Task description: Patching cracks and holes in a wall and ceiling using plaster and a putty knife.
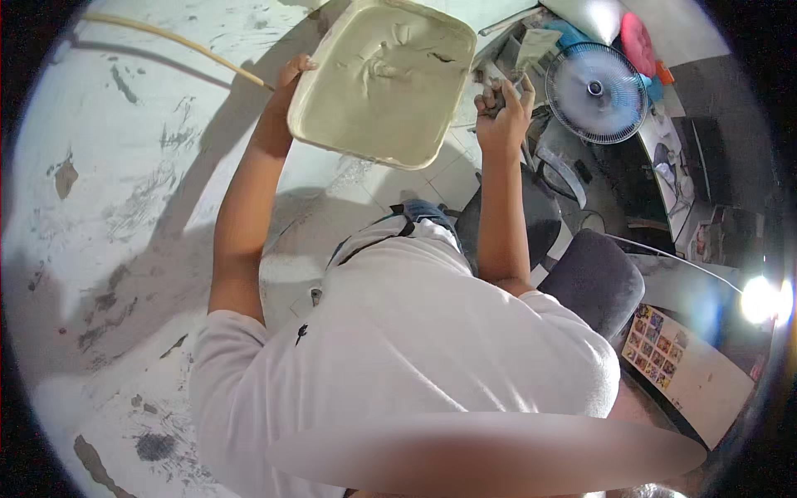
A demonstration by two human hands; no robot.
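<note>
My left hand (293, 76) grips the left side of a square tub (359, 150) with rounded corners, its fingers mostly hidden behind the rim. A thick, pale grey-green paste (365, 91) fills the tub, its surface ridged and smeared near the middle. To the right of the tub, my right hand (506, 116) is raised with its fingers curled. Something small and grey shows at those fingers, too unclear to name. The right hand appears apart from the tub.
A patchy white wall (124, 166) runs along my left, with a thin yellowish pole or hose (183, 43) reaching toward my left forearm. On the right are a round fan (595, 88), a dark padded chair (594, 282), a bright lamp (762, 300) and a board with small pictures (701, 382).
</note>
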